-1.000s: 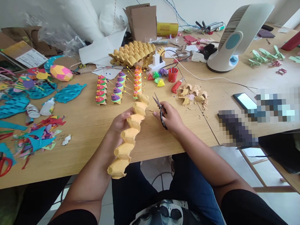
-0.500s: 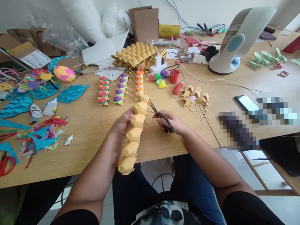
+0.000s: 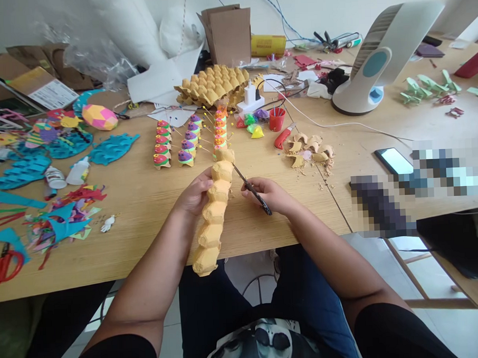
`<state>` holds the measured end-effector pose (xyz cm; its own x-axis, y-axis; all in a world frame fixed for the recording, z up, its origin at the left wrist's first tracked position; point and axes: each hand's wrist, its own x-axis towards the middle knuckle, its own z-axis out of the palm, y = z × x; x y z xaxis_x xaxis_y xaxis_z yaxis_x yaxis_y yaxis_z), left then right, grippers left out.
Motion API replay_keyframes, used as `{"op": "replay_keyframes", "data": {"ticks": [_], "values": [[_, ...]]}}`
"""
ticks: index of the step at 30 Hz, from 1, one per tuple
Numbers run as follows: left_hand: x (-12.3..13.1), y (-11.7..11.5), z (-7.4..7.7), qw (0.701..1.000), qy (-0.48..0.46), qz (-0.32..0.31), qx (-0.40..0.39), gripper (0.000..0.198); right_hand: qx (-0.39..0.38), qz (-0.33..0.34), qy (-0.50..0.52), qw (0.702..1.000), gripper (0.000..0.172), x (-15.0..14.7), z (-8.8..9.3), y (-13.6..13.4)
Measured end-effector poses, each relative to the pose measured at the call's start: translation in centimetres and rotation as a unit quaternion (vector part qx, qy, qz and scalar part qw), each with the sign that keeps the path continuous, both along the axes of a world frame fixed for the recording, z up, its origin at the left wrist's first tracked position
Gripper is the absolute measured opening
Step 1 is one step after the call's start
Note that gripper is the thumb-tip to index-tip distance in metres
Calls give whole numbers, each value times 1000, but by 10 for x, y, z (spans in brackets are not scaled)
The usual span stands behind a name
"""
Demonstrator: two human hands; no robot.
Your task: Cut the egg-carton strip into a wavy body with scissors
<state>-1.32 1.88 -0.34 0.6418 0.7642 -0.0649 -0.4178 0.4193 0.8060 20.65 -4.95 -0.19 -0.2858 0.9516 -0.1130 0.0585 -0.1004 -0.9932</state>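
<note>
A long strip of yellow egg carton (image 3: pixel 210 230) slants from the tabletop toward my lap. My left hand (image 3: pixel 198 193) grips it along its left side, near the upper part. In my right hand (image 3: pixel 266 193) is a pair of black-handled scissors (image 3: pixel 254 190), its blades pointing up and left to the strip's right edge near the far end. Beyond the strip stand painted caterpillars made of carton cups: a red one (image 3: pixel 162 145), a purple one (image 3: pixel 190 141) and an orange one (image 3: pixel 221 128), with pins stuck in them.
A stack of egg trays (image 3: pixel 214 82) lies behind the caterpillars. To the right are a red utility knife (image 3: pixel 283 138), carton scraps (image 3: pixel 311 148), a phone (image 3: pixel 394 161) and a white fan (image 3: pixel 371 67). Paper scraps (image 3: pixel 72 218) and red scissors (image 3: pixel 5 265) lie at left.
The scissors have turned and their blades have come together against the strip's edge. The strip has shifted slightly, its near end moving a little right.
</note>
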Motion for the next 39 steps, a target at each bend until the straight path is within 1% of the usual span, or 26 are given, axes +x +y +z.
{"op": "replay_keyframes", "data": {"ticks": [4,9,15,21,27,32,36,39], "values": [[2,-1,2,1000,9,20,4,50,17,-4,-14,1000,44,0,-6,2],[4,-3,5,999,17,41,22,49,27,-9,-55,998,42,2,-3,2],[5,-2,3,999,14,34,13,47,26,-23,-50,998,38,0,-2,2],[4,-2,3,999,21,32,11,48,59,-46,-102,992,37,3,-7,4],[5,-3,3,999,27,28,23,44,63,-36,-102,992,41,3,-6,3],[5,-3,2,999,32,33,13,48,64,-33,-106,992,42,3,-6,2],[6,-3,1,999,26,29,9,49,58,-39,-110,991,42,3,-9,4],[6,-3,0,999,24,27,18,45,61,-43,-117,990,40,2,-11,6]]}}
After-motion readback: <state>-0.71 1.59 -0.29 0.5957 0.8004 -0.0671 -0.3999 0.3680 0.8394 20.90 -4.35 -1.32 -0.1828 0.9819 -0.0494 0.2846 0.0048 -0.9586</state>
